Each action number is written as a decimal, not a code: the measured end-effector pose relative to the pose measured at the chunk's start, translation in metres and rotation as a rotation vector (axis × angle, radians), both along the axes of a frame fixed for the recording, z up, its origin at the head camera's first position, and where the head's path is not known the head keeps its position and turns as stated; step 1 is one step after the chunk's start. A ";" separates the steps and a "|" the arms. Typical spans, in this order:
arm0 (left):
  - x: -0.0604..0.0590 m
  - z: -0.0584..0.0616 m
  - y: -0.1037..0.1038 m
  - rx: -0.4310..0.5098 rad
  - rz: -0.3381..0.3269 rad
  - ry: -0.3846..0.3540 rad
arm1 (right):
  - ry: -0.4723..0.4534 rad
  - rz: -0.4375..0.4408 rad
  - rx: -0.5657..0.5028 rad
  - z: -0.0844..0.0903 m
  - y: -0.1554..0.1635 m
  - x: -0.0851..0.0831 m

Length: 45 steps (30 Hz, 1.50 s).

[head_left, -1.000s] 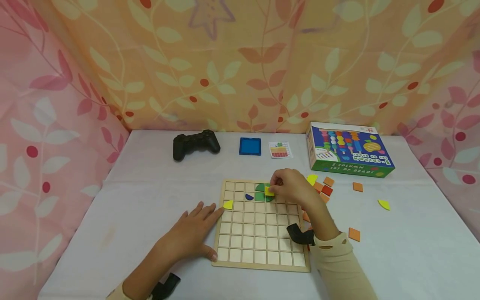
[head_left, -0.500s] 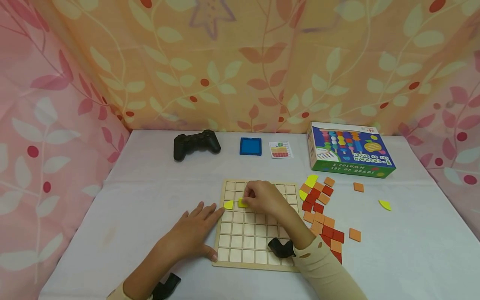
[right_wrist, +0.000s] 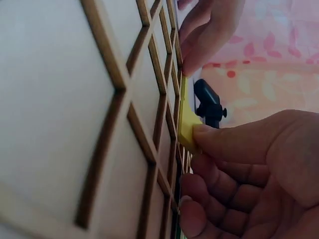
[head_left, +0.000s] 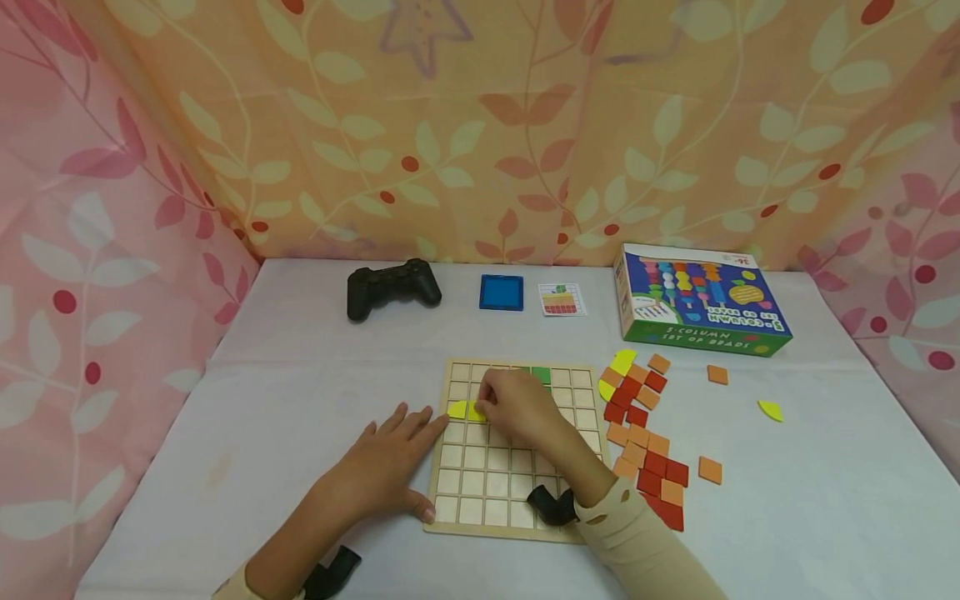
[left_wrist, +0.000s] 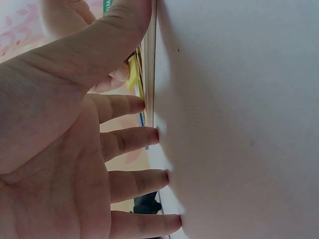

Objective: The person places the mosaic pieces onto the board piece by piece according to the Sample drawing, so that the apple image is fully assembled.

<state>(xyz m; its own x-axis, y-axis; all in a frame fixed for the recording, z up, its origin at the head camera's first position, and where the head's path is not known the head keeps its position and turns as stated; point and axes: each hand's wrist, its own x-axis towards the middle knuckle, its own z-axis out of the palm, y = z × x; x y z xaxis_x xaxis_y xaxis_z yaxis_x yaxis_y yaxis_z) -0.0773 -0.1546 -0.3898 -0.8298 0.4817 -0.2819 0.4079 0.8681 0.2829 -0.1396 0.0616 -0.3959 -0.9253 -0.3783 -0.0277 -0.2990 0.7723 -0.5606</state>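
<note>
— What's closest to us?

— The left hand (head_left: 378, 468), fingers spread and flat on the white table (head_left: 247, 417), its fingertips against the left edge of the wooden grid board (head_left: 517, 492).

— And the other one?

— The right hand (head_left: 517, 406) reaches across the board, fingers pinching a small yellow square tile (head_left: 476, 412) set down in a cell of the third row, just beside a yellow quarter-round piece (head_left: 456, 409).

— Further back?

— A green tile (head_left: 542, 375) on the top row; red and orange tiles (head_left: 643, 442) piled right of the board. Beyond, a black game controller (head_left: 392, 288), a blue square tray (head_left: 501, 292) and a colourful bead-set box (head_left: 697, 300).
</note>
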 end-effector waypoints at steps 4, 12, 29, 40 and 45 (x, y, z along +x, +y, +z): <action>0.000 0.001 0.000 0.005 -0.003 -0.003 | 0.050 0.085 0.049 -0.001 -0.004 0.003; 0.001 0.001 0.000 0.007 0.002 -0.005 | 0.044 0.174 0.073 0.008 0.009 0.007; 0.000 0.001 -0.001 0.000 0.030 -0.024 | 0.096 0.032 0.325 0.011 0.192 -0.035; 0.000 0.001 0.002 0.017 0.016 -0.017 | 0.072 0.032 0.328 0.011 0.199 -0.048; 0.000 0.000 0.001 0.013 0.025 -0.020 | -0.036 -0.016 0.310 0.013 0.198 -0.049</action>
